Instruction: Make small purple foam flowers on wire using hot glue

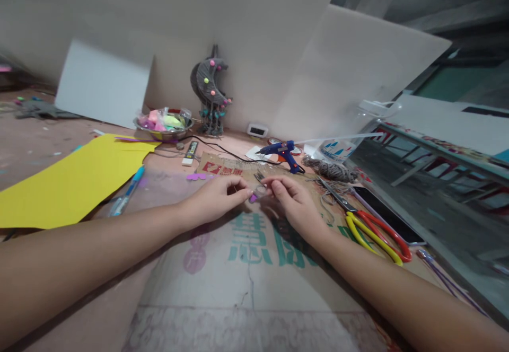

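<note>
Purple piece (253, 198) sits in a narrow pinch of the left hand (217, 197).

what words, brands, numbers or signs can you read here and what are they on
"慧": large green print on the cardboard
"康" (likely, partly covered): beside it, same cardboard
"片" (likely): lower pink circle printed there; those above are unclear
Too small or blurred to read: the cardboard's red print, the glue gun label, the clear tub's print, the small white display
</note>
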Tool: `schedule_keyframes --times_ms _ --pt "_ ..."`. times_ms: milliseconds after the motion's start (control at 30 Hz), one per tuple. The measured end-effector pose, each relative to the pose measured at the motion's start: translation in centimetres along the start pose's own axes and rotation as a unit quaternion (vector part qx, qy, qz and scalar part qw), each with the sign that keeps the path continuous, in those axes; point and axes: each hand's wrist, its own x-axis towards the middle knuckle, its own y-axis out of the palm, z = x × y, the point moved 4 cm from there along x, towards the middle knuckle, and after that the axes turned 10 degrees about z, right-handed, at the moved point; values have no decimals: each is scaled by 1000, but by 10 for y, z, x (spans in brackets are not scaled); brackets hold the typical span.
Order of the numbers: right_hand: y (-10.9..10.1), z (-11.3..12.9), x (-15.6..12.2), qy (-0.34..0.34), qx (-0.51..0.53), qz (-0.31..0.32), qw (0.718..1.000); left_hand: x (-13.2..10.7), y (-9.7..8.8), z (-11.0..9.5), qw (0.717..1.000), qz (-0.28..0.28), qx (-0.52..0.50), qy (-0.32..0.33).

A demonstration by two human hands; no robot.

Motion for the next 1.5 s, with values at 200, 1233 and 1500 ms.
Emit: schedule_keyframes --times_ms 200,1233,1500 --pt "-19 -10 15 -92 -248 2 964 1 0 1 1000 3 -29 -3" --pt "-5 10 -1 -166 -322 26 932 3 -2 4 998 -26 -54 8" --pt "-5 14 -5 -197 -401 25 894 4 -4 4 998 -33 -37 24"
